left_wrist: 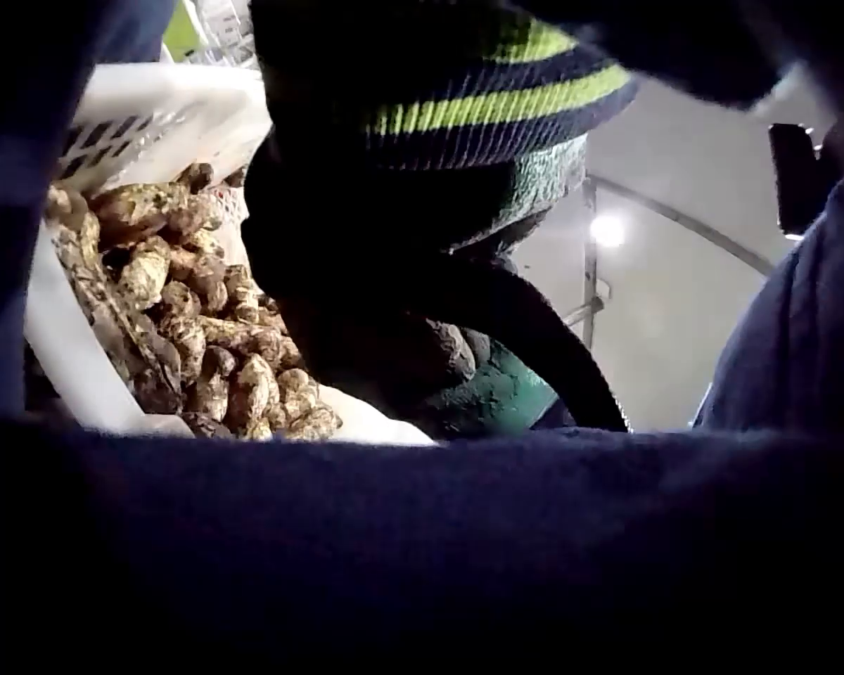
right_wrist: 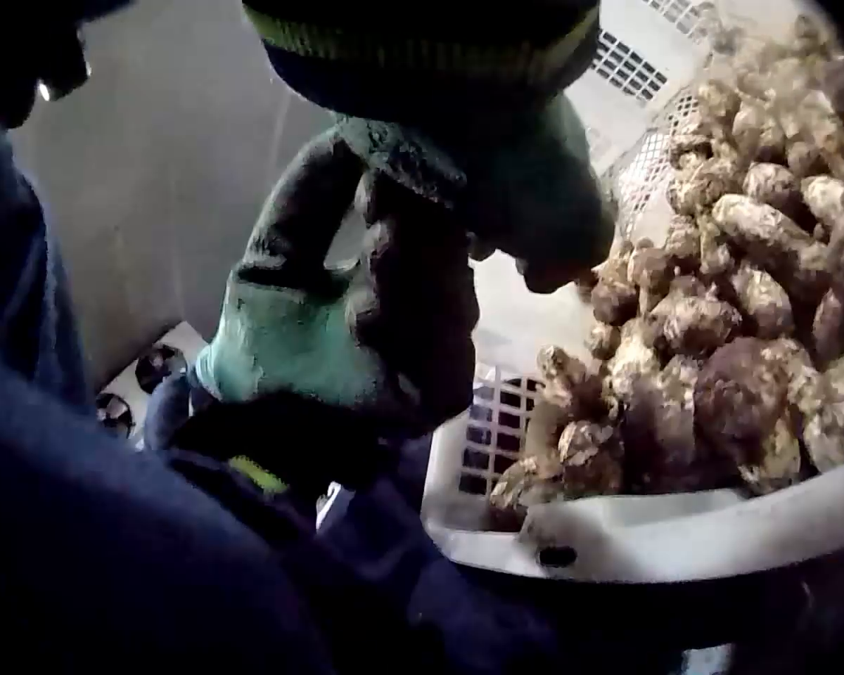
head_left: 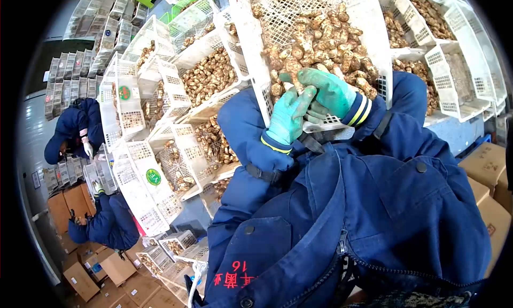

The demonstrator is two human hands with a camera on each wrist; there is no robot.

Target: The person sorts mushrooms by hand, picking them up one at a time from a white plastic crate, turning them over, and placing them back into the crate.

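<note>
Both hands wear green gloves and meet over the near end of a white mesh crate of brown, soil-streaked mushrooms. The left hand has its fingers bent round a mushroom with a pale tip. Against it lies the right hand, its upper fingers reaching across and its lower ones bent; whether these grip anything is hidden. Shadow covers much of the left hand in the left wrist view. In the right wrist view the right hand touches the left hand.
More mushroom crates stand to the left, with others at the right. Two people in dark blue work at the far left, one bent over stacked crates. Cardboard boxes stand at the right edge and at lower left.
</note>
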